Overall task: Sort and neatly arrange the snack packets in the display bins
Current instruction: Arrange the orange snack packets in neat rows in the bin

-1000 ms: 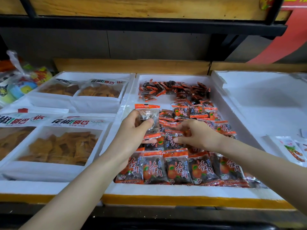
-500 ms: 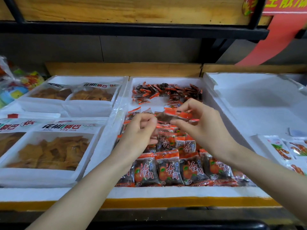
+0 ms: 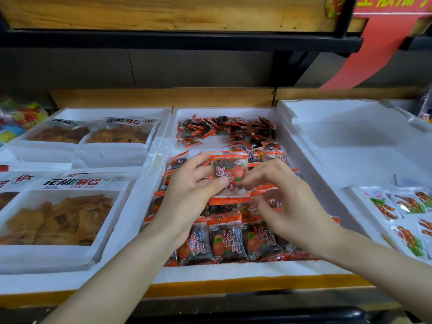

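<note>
One orange-and-clear snack packet [image 3: 230, 171] with dark fruit inside is held up over the middle white foam bin [image 3: 301, 160]. My left hand [image 3: 191, 190] pinches its left side between thumb and fingers. My right hand [image 3: 287, 206] touches its right lower edge with curled fingertips. Below my hands, a neat front row of the same packets [image 3: 224, 239] lies face up. A loose heap of smaller orange packets [image 3: 224, 128] fills the back of this bin.
On the left, white foam trays hold bagged brown crisps [image 3: 58, 216] with more at the back [image 3: 117, 136]. The right foam bin [image 3: 350, 141] holds white packets with red-and-green prints [image 3: 397, 206] near its front. A dark shelf rail [image 3: 187, 40] runs overhead.
Both hands have lifted from the packet rows and come together around a single packet, now turned face up between them. The camera view has dropped slightly.
</note>
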The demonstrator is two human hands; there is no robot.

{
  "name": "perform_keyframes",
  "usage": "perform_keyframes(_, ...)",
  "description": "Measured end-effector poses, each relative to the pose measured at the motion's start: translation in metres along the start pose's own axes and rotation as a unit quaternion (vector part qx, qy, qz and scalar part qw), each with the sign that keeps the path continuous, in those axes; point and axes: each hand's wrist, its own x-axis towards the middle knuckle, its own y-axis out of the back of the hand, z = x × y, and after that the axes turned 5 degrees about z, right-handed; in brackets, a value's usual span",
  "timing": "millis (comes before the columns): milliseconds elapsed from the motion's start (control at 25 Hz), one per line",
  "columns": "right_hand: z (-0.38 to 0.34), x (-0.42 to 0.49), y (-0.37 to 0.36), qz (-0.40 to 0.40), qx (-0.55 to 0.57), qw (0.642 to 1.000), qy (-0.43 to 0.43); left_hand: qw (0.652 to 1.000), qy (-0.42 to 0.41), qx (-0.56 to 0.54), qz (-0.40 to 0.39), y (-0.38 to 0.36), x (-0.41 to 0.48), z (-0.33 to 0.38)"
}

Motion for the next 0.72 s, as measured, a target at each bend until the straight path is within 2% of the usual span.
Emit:
perform_keyframes(40, -0.006, 0.001, 0.002, 0.008, 0.106, 0.989, -0.097, 1.000, -0.011, -0.008, 0.005, -0.003, 0.001, 0.000)
perform_keyframes(120, -0.008, 0.004, 0.007, -0.018, 0.301, 0.914, -0.272, 0.997, -0.014, -0.071, 0.023, -0.012, 0.002, 0.003)
perform_keyframes(160, -0.003, 0.005, 0.008, -0.042, 0.333, 0.888, -0.314, 0.994, -0.010, -0.106, 0.030, -0.018, 0.003, 0.004)
perform_keyframes(240, 0.000, 0.007, 0.008, -0.057, 0.358, 0.868, -0.339, 0.993, -0.013, -0.111, 0.035, -0.028, 0.005, 0.003)
perform_keyframes(360, 0.008, 0.017, 0.012, 0.012, 0.411, 0.843, -0.346, 0.999, -0.042, 0.026, -0.001, -0.034, 0.010, -0.002)
perform_keyframes(400, 0.013, 0.021, 0.015, 0.035, 0.393, 0.858, -0.329, 0.995, -0.054, 0.078, -0.021, -0.032, 0.010, -0.004)
perform_keyframes(480, 0.028, 0.033, 0.022, 0.068, 0.243, 0.932, -0.262, 0.970, -0.098, 0.212, -0.061, -0.025, 0.010, -0.011)
perform_keyframes(560, 0.044, 0.045, 0.028, 0.058, 0.020, 0.983, -0.174, 0.901, -0.130, 0.396, -0.118, -0.016, 0.008, -0.021)
perform_keyframes(640, 0.058, 0.055, 0.028, -0.042, -0.135, 0.983, -0.119, 0.818, -0.142, 0.530, -0.173, -0.009, 0.008, -0.033)
perform_keyframes(720, 0.063, 0.058, 0.019, -0.163, -0.179, 0.966, -0.095, 0.773, -0.152, 0.584, -0.196, -0.007, 0.007, -0.039)
